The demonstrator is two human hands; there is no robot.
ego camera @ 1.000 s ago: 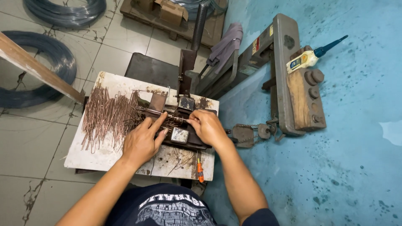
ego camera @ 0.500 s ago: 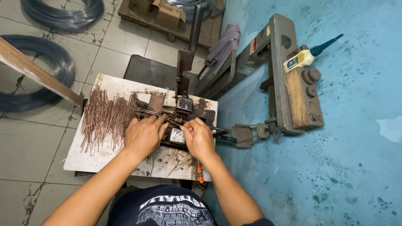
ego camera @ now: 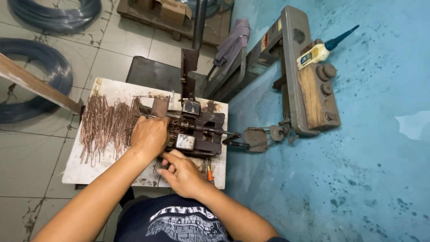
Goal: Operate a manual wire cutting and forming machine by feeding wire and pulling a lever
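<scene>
Small white desk [ego camera: 85,172], paint worn and rust-stained, standing on a tiled floor [ego camera: 31,157] beside a blue-painted floor [ego camera: 358,179].

Dark metal bending jig [ego camera: 199,132]: fixed at the middle of the desk, upright lever rising from its far side.

Pile of copper-coloured wire pieces [ego camera: 105,127]: spread over the desk's left half, reaching up to the jig.

Left hand [ego camera: 149,136]: palm down, fingers curled over wire pieces at the jig's left edge; whether it pinches any cannot be told.

Right hand [ego camera: 181,172]: at the desk's near edge, fingers bent, fingertips touching the jig's near side; grip cannot be told.

Coils of dark wire [ego camera: 27,85]: on the tiles, far left.

Grey metal machine [ego camera: 298,71]: on the blue floor, right of the desk.
</scene>
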